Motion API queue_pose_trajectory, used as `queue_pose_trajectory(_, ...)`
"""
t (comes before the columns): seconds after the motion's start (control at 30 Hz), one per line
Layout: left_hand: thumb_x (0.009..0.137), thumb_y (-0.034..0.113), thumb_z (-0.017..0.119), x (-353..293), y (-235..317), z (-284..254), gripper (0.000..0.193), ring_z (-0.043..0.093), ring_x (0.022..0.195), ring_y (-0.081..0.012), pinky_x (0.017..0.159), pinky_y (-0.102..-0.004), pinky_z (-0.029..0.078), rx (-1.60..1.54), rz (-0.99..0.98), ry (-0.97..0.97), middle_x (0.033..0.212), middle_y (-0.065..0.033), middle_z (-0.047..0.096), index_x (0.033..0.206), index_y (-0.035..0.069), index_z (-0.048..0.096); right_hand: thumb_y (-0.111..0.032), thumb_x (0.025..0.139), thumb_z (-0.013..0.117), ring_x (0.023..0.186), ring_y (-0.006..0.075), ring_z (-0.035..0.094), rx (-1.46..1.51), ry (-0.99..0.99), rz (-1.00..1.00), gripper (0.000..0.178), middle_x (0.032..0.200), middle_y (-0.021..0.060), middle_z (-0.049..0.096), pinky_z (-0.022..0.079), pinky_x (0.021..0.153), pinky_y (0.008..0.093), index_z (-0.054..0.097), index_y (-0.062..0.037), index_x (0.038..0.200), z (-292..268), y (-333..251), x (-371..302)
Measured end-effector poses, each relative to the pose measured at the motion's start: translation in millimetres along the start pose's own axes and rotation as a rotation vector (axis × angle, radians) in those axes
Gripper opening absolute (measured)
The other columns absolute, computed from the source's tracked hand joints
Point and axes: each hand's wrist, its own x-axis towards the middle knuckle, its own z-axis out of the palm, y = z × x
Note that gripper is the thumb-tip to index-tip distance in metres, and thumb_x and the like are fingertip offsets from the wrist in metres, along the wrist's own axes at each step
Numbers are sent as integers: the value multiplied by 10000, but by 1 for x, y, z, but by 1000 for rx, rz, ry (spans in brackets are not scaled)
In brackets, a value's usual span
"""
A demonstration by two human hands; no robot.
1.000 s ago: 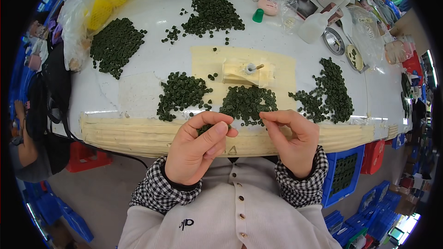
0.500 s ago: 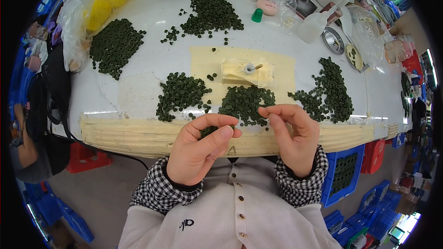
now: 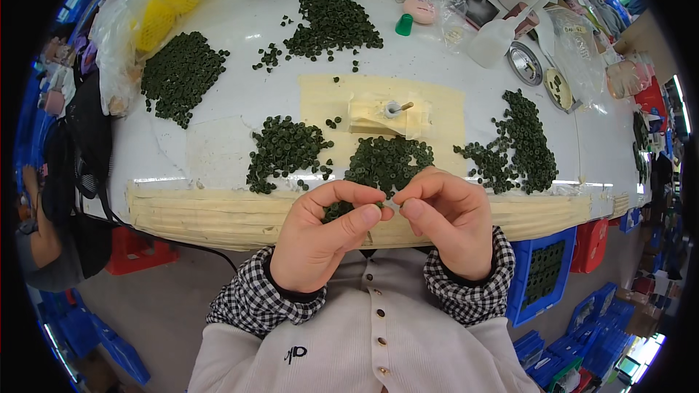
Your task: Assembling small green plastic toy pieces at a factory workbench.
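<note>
My left hand (image 3: 320,229) is curled in front of my chest, over the table's padded edge. Small dark green ring-like parts (image 3: 337,211) show inside its curled fingers, and its thumb and index tips press together around something dark. Fingertip to fingertip with it, my right hand (image 3: 455,222) makes a pinch; whatever lies between its thumb and index finger is too small to make out. Just beyond both hands lies a pile of the same dark green rings (image 3: 389,160). Another pile (image 3: 287,149) sits to the left of it.
A taped block with an upright pin (image 3: 393,109) stands mid-table. Further green piles lie far left (image 3: 182,76), at the back (image 3: 331,25) and right (image 3: 528,142). Plastic bags, a white bottle (image 3: 495,44) and round tins crowd the back right. A blue crate (image 3: 542,276) stands below the table's right side.
My right hand has moved left from the edge of the near pile, and its fingertips now meet those of my left hand. The left hand has shifted slightly right.
</note>
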Motion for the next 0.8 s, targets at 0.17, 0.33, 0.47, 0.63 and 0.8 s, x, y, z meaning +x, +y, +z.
queue_pose_trajectory(0.17, 876, 11, 612, 0, 0, 1, 160, 495, 662, -38, 531, -181, 350, 2, 1, -5, 922, -83, 642, 1036, 9, 609, 7, 859, 601, 762, 82, 570, -4, 30, -70, 109, 901, 59, 593, 455, 694, 203, 645, 39, 953, 9, 9, 2)
queue_pose_trajectory(0.33, 852, -19, 631, -1, -2, 2, 143, 515, 680, -43, 550, -179, 376, 2, 30, 32, 874, -52, 638, 990, 11, 612, 1, 824, 642, 736, 74, 563, -199, 45, -167, 135, 885, 56, 588, 445, 642, 188, 658, 15, 958, 8, 13, 0)
queue_pose_trajectory(0.47, 837, -23, 649, -1, -3, 1, 110, 550, 719, -60, 594, -185, 425, 2, 37, 25, 857, -33, 631, 934, 15, 614, 6, 819, 651, 730, 63, 550, -133, 49, -109, 106, 868, 40, 580, 444, 633, 188, 651, 16, 924, 10, 11, -1)
queue_pose_trajectory(0.63, 828, -11, 668, -1, -3, -1, 93, 563, 737, -65, 640, -191, 457, 99, 44, 7, 852, -25, 629, 903, 16, 619, 9, 833, 641, 733, 40, 522, 116, -7, 25, 88, 839, 2, 556, 434, 653, 183, 590, 7, 904, 9, 8, 1)
queue_pose_trajectory(0.8, 837, 11, 664, -1, 0, -2, 90, 555, 733, -53, 640, -187, 452, 173, 7, -25, 859, -25, 635, 916, 10, 622, 18, 852, 611, 751, 24, 501, 275, -131, 131, 129, 838, -22, 541, 420, 675, 178, 527, -20, 943, 2, 10, 1)
